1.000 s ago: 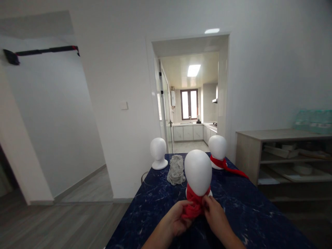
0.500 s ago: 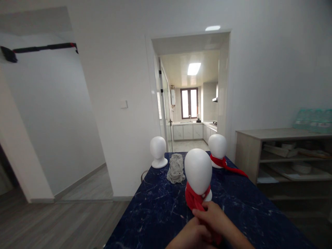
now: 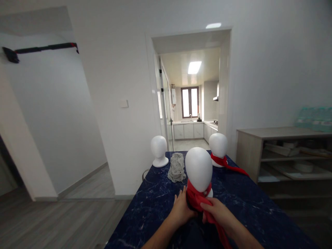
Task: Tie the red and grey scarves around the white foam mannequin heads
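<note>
A white foam mannequin head stands nearest me with a red scarf wrapped round its neck. My right hand pinches the scarf just below the neck, and a loose end hangs from it toward me. My left hand is at the left of the neck, fingers apart and pointing up; its thumb side is near the scarf, and I cannot tell if it touches. Farther back on the right, a second white head wears another red scarf, its tail trailing over the table. A bare third head stands back left.
Bunched grey cloth lies between the heads on the dark blue marbled table. To the right stands a wooden shelf unit with bottles on top. Beyond the table a doorway opens onto a kitchen.
My left hand has moved from beneath the right hand to the left side of the neck, its fingers spreading. My right hand keeps its pinch on the scarf, whose loose end now shows.
</note>
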The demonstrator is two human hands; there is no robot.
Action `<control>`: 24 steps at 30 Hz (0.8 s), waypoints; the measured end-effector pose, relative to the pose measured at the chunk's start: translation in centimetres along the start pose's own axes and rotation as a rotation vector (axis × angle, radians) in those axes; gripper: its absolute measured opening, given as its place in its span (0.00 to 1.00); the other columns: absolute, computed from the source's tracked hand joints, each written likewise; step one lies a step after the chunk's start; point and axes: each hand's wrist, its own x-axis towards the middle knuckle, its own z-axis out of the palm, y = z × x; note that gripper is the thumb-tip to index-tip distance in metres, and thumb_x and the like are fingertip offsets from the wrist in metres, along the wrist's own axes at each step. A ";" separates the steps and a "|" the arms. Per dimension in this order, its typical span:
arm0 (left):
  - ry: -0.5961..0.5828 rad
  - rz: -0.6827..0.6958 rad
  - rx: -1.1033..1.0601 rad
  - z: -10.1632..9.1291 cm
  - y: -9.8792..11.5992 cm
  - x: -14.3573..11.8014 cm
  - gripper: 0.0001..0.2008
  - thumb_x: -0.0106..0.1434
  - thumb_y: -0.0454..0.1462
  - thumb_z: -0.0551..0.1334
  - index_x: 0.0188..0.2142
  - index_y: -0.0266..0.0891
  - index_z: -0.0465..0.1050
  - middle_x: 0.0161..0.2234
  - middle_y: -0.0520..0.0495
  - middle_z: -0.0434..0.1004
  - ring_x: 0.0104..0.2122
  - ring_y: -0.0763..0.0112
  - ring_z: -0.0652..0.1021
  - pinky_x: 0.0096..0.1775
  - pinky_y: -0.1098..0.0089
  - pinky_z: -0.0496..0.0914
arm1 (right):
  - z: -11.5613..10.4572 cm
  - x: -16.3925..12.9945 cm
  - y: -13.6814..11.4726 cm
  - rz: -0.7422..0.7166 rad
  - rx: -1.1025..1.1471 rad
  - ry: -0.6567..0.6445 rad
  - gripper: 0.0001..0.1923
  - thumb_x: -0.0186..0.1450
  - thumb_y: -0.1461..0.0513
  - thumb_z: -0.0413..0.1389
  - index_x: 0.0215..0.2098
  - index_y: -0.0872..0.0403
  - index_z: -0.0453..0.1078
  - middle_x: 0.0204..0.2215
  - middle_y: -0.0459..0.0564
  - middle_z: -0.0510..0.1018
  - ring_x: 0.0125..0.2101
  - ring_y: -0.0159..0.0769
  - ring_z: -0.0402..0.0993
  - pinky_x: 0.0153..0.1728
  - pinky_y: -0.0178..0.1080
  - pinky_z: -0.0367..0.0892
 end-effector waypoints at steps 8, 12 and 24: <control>-0.015 0.126 0.007 0.0 1.0 2.4 0.73 0.41 0.50 0.78 0.77 0.40 0.36 0.74 0.29 0.55 0.73 0.35 0.55 0.70 0.37 0.40 | 0.5 -1.0 0.2 0.026 0.072 -0.122 0.31 0.58 0.34 0.62 0.35 0.51 0.68 0.12 0.31 0.57 0.13 0.25 0.53 0.25 0.37 0.69; 0.004 0.201 -0.029 -0.2 0.8 2.6 0.68 0.46 0.50 0.76 0.77 0.45 0.37 0.73 0.33 0.58 0.73 0.39 0.57 0.71 0.37 0.39 | -0.3 -2.1 -0.2 0.043 -0.001 -0.187 0.28 0.63 0.36 0.59 0.36 0.51 0.68 0.14 0.32 0.57 0.14 0.25 0.52 0.24 0.35 0.70; 0.027 0.209 -0.034 0.6 -0.1 3.0 0.64 0.49 0.51 0.75 0.77 0.43 0.43 0.76 0.36 0.48 0.75 0.45 0.53 0.72 0.41 0.37 | -8.3 -8.1 -2.8 0.218 -0.346 -0.152 0.25 0.63 0.40 0.61 0.39 0.52 0.75 0.27 0.44 0.70 0.21 0.27 0.61 0.20 0.31 0.66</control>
